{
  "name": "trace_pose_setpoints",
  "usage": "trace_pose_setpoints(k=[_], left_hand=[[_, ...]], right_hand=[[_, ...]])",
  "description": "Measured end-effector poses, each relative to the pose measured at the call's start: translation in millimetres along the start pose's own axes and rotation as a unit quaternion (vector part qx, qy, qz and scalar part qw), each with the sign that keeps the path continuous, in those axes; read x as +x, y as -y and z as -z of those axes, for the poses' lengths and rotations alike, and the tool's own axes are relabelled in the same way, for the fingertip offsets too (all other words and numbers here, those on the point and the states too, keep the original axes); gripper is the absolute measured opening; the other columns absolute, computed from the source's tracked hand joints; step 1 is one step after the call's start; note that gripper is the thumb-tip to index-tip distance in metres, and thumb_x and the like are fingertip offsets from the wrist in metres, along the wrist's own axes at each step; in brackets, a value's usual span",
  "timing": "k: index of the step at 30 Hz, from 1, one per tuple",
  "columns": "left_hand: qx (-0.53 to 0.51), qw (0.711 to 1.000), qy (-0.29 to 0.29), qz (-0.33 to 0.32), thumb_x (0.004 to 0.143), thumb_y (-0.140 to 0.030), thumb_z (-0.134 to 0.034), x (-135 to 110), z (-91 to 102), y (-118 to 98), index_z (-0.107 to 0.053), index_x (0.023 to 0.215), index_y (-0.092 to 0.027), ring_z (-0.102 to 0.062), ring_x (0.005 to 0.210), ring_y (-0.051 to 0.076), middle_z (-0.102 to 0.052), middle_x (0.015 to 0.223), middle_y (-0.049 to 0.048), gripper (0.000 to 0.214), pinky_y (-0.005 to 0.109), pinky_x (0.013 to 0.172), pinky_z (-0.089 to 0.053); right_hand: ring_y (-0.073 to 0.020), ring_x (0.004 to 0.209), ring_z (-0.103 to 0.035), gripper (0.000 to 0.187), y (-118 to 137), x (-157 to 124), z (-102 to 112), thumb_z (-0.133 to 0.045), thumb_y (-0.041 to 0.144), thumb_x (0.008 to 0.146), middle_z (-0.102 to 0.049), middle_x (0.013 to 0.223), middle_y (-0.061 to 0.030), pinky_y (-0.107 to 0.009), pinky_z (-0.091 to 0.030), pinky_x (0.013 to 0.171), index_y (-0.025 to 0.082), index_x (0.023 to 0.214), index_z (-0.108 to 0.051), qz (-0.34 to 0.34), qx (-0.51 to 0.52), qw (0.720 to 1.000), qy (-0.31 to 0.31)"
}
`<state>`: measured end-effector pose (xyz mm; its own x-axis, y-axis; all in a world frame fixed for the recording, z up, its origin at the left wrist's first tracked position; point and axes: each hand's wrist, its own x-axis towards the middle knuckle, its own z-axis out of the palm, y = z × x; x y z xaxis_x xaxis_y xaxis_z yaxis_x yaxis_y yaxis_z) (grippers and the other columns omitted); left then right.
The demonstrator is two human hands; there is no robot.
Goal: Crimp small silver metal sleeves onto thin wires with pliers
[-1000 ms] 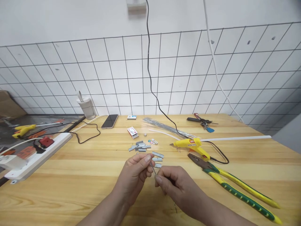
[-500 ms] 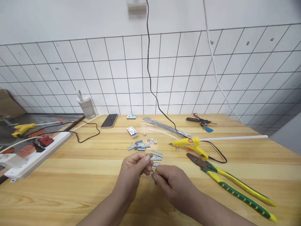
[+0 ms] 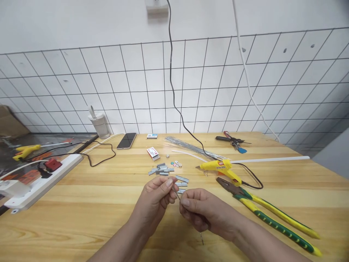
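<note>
Your Two Hands Pinched One Thin Grey Metal Wire [image 3: 177,195]

A thin twisted metal end [image 3: 201,238] poked out below your bare right hand [image 3: 201,208]; whether it belonged to the same wire could not be told. That hand was nearly closed, thumb pressed to the curled forefinger, gripping the wire's lower part. Your bare left hand [image 3: 156,194] pinched its upper part between thumb and forefinger, the other fingers loosely curled. The short visible length slanted from eleven to five o'clock above the pale wooden table [image 3: 81,222].

From your hands, big pliers with green-and-yellow handles [image 3: 278,227] lay at three o'clock. Just beyond your fingers, at twelve, were separate silver staple strips [image 3: 182,179], with a heap of similar silver strips [image 3: 163,167] at eleven. A yellow glue gun [image 3: 222,166] rested at two, its white glue stick [image 3: 272,159] pointing toward three. Small multicoloured bits [image 3: 177,164] sat at twelve; behind the heap stood a small red-and-white box [image 3: 153,153]. Farther off, a bundle of straight silver wires [image 3: 191,146] lay at one and a black-screened phone [image 3: 127,141] at ten.
</note>
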<state>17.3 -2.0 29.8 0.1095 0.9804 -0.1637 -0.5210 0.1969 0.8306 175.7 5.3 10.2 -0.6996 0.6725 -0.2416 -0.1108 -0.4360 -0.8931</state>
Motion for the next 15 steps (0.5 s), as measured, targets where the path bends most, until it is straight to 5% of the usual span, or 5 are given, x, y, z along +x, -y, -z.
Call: trace_pose_setpoints(k=[3,8,11,15], left_hand=[[-0.005,1.000,0.015,0.004,0.062,-0.024,-0.074,0,0.5,0,-0.068,0.069,-0.012,-0.050,0.047,0.004,-0.061,0.058,0.0002,0.016,0.014,0.048,-0.040],[-0.011,1.000,0.007,0.011,0.063,-0.025,-0.074,-1,0.8,2,-0.069,0.070,-0.011,-0.050,0.047,0.003,-0.061,0.057,0.0005,0.016,0.013,0.046,-0.039],[-0.009,1.000,-0.017,0.016,0.062,-0.024,-0.074,-3,0.0,3,-0.069,0.071,-0.011,-0.049,0.047,0.003,-0.062,0.058,0.0009,0.016,0.012,0.047,-0.039],[-0.020,0.999,-0.038,0.024,0.060,-0.023,-0.075,-3,0.1,5,-0.068,0.068,-0.011,-0.048,0.046,0.003,-0.062,0.058,0.0010,0.016,0.013,0.047,-0.040]], right_hand=[[-0.0025,0.041,-0.027,0.032,-1,1,-1,-0.064,0.044,0.069,-0.043,0.053,0.0058,-0.019,-0.012,0.038,0.015,0.063,-0.051,0.001,-0.008,1.000,0.001],[-0.0061,0.046,-0.028,0.032,1,0,-7,-0.061,0.045,0.070,-0.036,0.048,0.0067,-0.021,-0.020,0.043,0.017,0.059,-0.048,0.074,-0.178,0.977,-0.092],[-0.0082,0.051,-0.029,0.032,0,-2,-11,-0.055,0.038,0.076,-0.031,0.052,0.0062,-0.023,-0.023,0.048,0.019,0.056,-0.038,0.139,-0.295,0.937,-0.126],[-0.0096,0.054,-0.032,0.028,-5,-3,-14,-0.047,0.026,0.079,-0.036,0.055,0.0048,-0.024,-0.026,0.051,0.020,0.057,-0.032,0.228,-0.451,0.848,-0.159]])
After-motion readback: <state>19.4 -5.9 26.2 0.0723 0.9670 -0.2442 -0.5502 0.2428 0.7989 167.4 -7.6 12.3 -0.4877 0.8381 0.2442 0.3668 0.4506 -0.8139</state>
